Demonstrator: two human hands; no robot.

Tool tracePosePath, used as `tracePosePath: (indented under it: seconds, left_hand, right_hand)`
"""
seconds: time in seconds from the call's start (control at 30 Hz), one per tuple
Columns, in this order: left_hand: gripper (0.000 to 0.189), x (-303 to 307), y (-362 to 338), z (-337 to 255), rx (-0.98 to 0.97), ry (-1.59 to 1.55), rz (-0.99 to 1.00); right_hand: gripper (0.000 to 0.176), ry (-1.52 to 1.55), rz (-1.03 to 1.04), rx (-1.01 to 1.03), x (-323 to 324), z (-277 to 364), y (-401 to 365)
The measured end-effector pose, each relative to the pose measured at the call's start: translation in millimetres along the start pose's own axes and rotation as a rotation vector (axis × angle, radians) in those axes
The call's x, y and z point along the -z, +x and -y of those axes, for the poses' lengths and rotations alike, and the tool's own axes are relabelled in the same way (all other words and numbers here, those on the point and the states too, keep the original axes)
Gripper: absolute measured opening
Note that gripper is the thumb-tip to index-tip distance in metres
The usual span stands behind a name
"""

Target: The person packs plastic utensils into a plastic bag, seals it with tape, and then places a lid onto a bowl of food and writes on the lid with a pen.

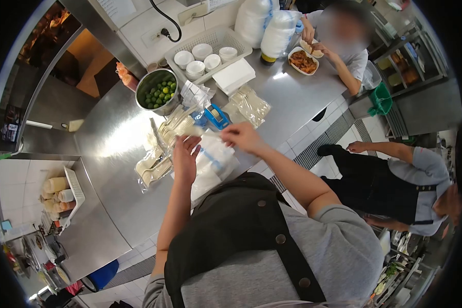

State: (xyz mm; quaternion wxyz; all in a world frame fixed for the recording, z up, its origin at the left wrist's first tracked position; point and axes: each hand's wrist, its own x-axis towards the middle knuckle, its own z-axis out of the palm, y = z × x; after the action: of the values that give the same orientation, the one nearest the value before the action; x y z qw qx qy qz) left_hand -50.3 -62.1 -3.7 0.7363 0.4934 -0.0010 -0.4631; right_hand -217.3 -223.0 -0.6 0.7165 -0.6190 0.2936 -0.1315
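Note:
My left hand (186, 160) is raised over the steel counter with its fingers apart, beside packs of plastic-wrapped cutlery (177, 124). To its right, my right hand (245, 138) has its thumb and fingers pressed together; whatever they pinch is too small to make out. Just beyond the right hand stands a blue tape dispenser (217, 117). Below and between both hands lie white and clear plastic bags (210, 161) with a blue print. Another clear packet of wrapped cutlery (247, 106) rests past the dispenser.
A metal bowl of green limes (158, 92) and a white basket (172, 51) with small white bowls stand at the back. Stacked white containers (277, 33) are near a person (344, 56) handling a food box (303, 61). Another person (395, 179) stands at right.

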Motion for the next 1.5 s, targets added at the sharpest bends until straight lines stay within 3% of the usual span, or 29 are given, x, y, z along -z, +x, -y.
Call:
tracePosePath:
  seconds: [0.17,0.23,0.27,0.37,0.47,0.5,0.67,0.83,1.1,1.17,1.27,1.37,1.5]
  left_hand:
    - [0.033,0,2,1,0.027,0.569,0.189]
    - [0.03,4,15,0,-0.146,0.844,0.29]
    - [0.028,4,20,-1,-0.231,0.985,0.344]
    - [0.034,-31,19,-22,-0.196,1.213,0.339]
    - [0.045,-28,40,-4,-0.448,1.524,0.667]
    - [0.051,-35,41,0,-0.393,1.632,0.756]
    - [0.033,-44,50,17,-0.435,1.654,0.952]
    - [0.006,-48,61,9,-0.311,1.618,0.989]
    - [0.003,-57,51,-2,-0.376,1.589,1.019]
    - [0.004,-58,44,-7,-0.39,1.568,1.008]
    - [0.005,-60,37,-13,-0.374,1.546,1.007]
    - [0.004,-53,39,-11,-0.487,1.545,1.019]
    - [0.005,-51,32,-17,-0.394,1.433,0.956]
  right_hand:
    - [0.015,-0.109,-0.271,0.003,91,32,-16]
    - [0.015,-0.136,-0.297,0.008,120,35,-18]
    - [0.015,-0.179,-0.265,-0.017,124,41,-23]
    - [0.014,-0.35,-0.185,-0.074,129,50,-30]
    - [0.012,-0.55,-0.105,-0.122,127,34,-35]
    - [0.012,-0.583,-0.078,-0.141,121,29,-34]
    - [0.01,-0.533,-0.017,-0.355,110,0,-40]
    - [0.013,-0.437,0.029,-0.358,96,-4,-40]
    - [0.007,-0.428,0.394,-0.366,32,-40,13]
    - [0.019,-0.43,0.482,-0.418,20,-63,27]
    - [0.044,-0.308,0.479,-0.397,-5,-46,19]
    - [0.058,-0.231,0.553,-0.342,-11,-57,17]
    - [0.051,-0.157,0.661,-0.361,-10,-57,16]
